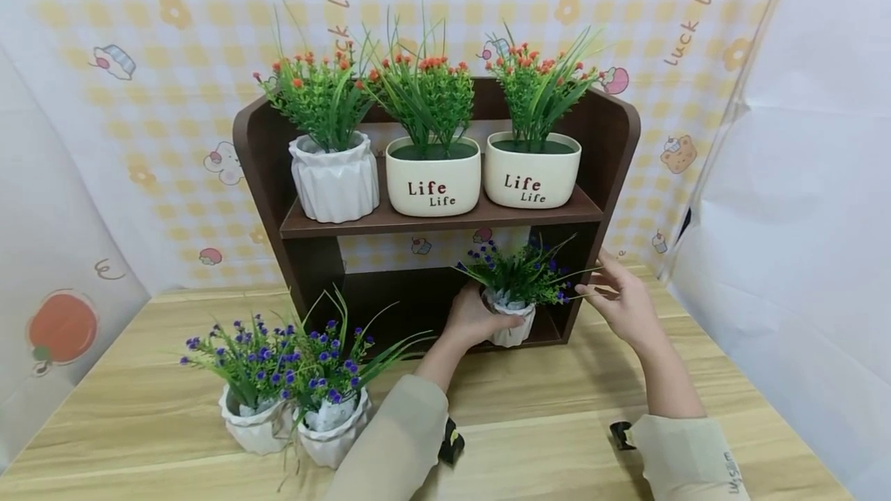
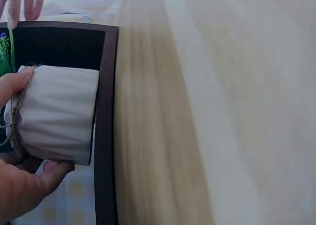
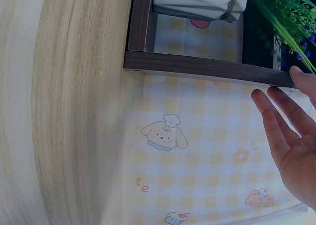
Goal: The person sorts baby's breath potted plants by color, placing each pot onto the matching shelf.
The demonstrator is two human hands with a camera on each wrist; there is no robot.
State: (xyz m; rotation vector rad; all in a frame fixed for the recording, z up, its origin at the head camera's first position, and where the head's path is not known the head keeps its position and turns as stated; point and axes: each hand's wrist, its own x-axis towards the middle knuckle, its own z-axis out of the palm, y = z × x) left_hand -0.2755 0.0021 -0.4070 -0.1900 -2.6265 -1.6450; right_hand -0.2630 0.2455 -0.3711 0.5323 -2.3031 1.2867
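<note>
My left hand (image 1: 480,317) grips a white ribbed pot (image 1: 513,323) with purple flowers, twine tied round its neck (image 2: 16,119). The pot sits upright at the right end of the lower shelf, its base close to the bottom board (image 2: 104,136). Thumb and fingers lie on opposite sides of the pot. At the right side panel (image 3: 207,67) of the brown rack, my right hand (image 1: 623,304) has its fingers extended along the outer face. Its thumb is at the panel's front edge, beside the plant's long leaves (image 3: 281,30).
Two more white pots (image 1: 257,427) with purple flowers stand on the wooden table at the front left. The upper shelf (image 1: 438,221) carries a white ribbed pot (image 1: 336,180) and two cream "Life" planters (image 1: 433,184) with orange-red flowers. A checked cloth (image 1: 174,176) hangs behind.
</note>
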